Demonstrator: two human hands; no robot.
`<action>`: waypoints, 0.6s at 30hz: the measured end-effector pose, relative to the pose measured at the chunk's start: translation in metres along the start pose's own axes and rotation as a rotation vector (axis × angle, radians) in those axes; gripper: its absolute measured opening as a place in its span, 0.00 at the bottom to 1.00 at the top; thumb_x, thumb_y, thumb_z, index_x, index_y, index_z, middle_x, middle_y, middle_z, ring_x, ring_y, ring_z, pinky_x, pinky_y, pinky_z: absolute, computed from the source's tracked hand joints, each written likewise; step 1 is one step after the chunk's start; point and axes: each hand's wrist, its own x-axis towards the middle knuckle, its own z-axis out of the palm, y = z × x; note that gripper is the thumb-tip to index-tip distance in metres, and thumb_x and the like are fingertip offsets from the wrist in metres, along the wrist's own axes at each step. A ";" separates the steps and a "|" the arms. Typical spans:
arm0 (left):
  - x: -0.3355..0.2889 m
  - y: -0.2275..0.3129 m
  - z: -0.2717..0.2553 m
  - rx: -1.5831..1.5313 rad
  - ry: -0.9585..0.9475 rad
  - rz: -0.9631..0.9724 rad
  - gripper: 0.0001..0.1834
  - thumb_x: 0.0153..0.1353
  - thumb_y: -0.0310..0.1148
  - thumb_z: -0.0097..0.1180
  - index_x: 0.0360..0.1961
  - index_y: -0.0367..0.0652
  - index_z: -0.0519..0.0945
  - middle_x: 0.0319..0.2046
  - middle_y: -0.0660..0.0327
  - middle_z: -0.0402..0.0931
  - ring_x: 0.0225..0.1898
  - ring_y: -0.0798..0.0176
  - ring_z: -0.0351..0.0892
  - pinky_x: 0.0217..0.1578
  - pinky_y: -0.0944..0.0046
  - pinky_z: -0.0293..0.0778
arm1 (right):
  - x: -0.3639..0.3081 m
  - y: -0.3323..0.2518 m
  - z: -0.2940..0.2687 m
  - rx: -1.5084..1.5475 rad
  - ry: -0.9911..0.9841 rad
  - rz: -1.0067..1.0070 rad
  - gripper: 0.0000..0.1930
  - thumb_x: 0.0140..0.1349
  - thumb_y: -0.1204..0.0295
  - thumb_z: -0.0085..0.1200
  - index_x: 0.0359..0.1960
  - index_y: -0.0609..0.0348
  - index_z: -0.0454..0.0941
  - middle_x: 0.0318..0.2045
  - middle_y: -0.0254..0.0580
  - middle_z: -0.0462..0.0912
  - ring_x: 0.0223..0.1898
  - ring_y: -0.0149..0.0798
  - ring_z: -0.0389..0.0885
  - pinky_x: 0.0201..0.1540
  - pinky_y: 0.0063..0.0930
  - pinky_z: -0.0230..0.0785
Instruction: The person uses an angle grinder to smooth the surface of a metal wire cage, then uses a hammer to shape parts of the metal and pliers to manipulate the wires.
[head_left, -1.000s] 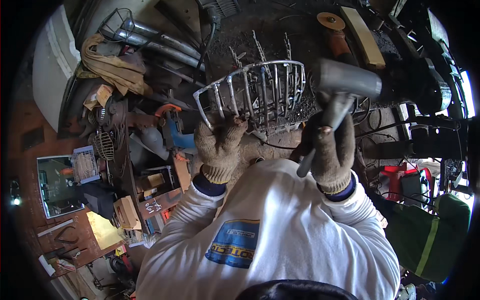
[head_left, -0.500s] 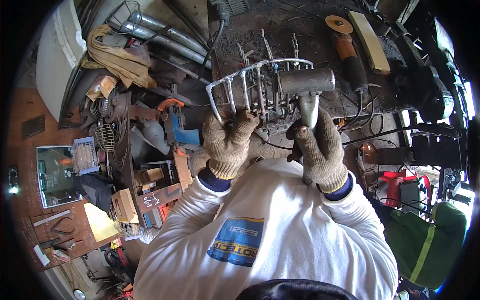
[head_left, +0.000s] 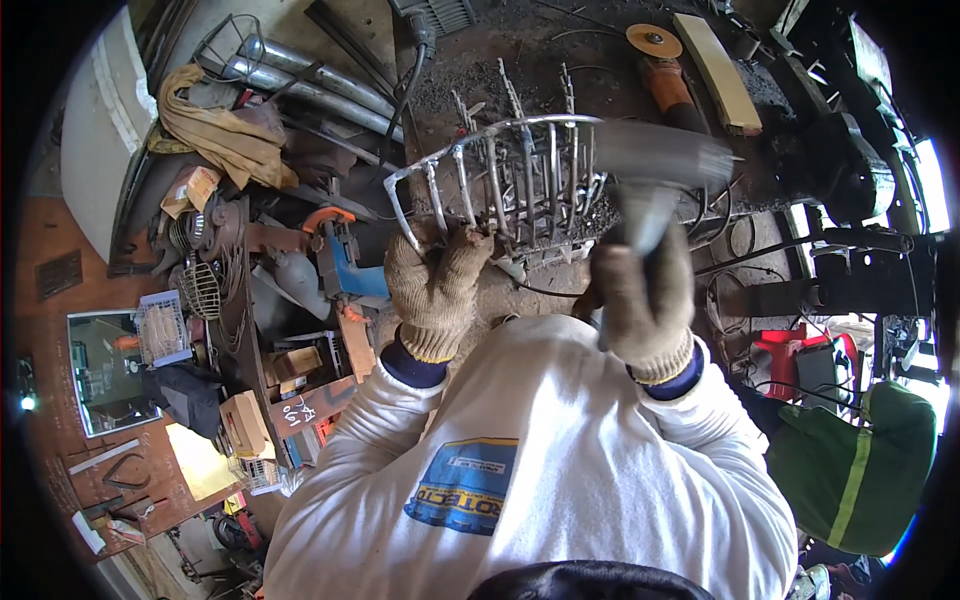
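A worn knit glove covers my left hand [head_left: 435,285], which is closed round the near bar of a metal rod frame [head_left: 492,180]. The frame has a bent outer bar with several cross rods and lies over the dark workbench. My right hand [head_left: 645,290], gloved as well, is wrapped round the handle of a hammer [head_left: 665,155]. The hammer's thick cylindrical head is smeared by motion and hangs just right of the frame, apart from it. Its handle passes through my fist toward my body.
On the dirty workbench [head_left: 530,30] an angle grinder [head_left: 668,85] lies beside a pale yellow bar [head_left: 718,75]. To the left are a blue clamp [head_left: 350,270], metal pipes [head_left: 310,75] and a crumpled tan cloth [head_left: 215,125]. A green cloth [head_left: 865,470] hangs at the lower right.
The hammer has moved right, off the frame's right end, and its head now blurs. My left hand keeps its grip on the frame. The whole view has shifted slightly.
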 end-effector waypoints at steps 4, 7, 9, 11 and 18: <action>0.009 -0.006 -0.014 -0.651 -0.085 -0.134 0.17 0.68 0.22 0.56 0.57 0.41 0.75 0.46 0.58 0.80 0.42 0.64 0.82 0.45 0.65 0.80 | 0.002 -0.023 -0.003 0.125 -0.150 0.279 0.24 0.73 0.72 0.48 0.65 0.74 0.61 0.29 0.38 0.79 0.23 0.25 0.76 0.25 0.20 0.71; 0.006 -0.008 -0.013 -0.327 -0.072 -0.027 0.17 0.68 0.20 0.55 0.58 0.42 0.75 0.48 0.57 0.80 0.44 0.63 0.83 0.46 0.64 0.81 | 0.007 -0.029 -0.008 0.191 0.003 0.130 0.23 0.74 0.69 0.48 0.63 0.74 0.61 0.29 0.36 0.78 0.23 0.24 0.76 0.25 0.18 0.71; -0.001 0.001 -0.011 -0.054 -0.037 0.018 0.18 0.67 0.19 0.55 0.57 0.42 0.76 0.47 0.58 0.80 0.43 0.64 0.83 0.45 0.65 0.82 | 0.008 -0.031 -0.009 0.153 0.062 0.047 0.23 0.74 0.68 0.49 0.61 0.74 0.62 0.29 0.36 0.78 0.22 0.24 0.75 0.24 0.18 0.70; -0.001 0.003 -0.011 0.022 -0.073 0.056 0.17 0.67 0.20 0.56 0.56 0.43 0.76 0.46 0.60 0.80 0.41 0.66 0.82 0.44 0.66 0.81 | 0.007 -0.031 -0.012 0.121 0.053 -0.004 0.23 0.73 0.67 0.50 0.60 0.74 0.61 0.28 0.37 0.78 0.21 0.24 0.75 0.22 0.18 0.70; 0.005 0.018 0.008 -0.011 -0.025 0.022 0.16 0.66 0.30 0.62 0.53 0.44 0.74 0.43 0.63 0.79 0.40 0.69 0.80 0.40 0.66 0.79 | 0.003 -0.027 0.002 -0.190 -0.127 0.173 0.24 0.70 0.74 0.52 0.65 0.71 0.64 0.31 0.46 0.83 0.25 0.31 0.83 0.29 0.27 0.75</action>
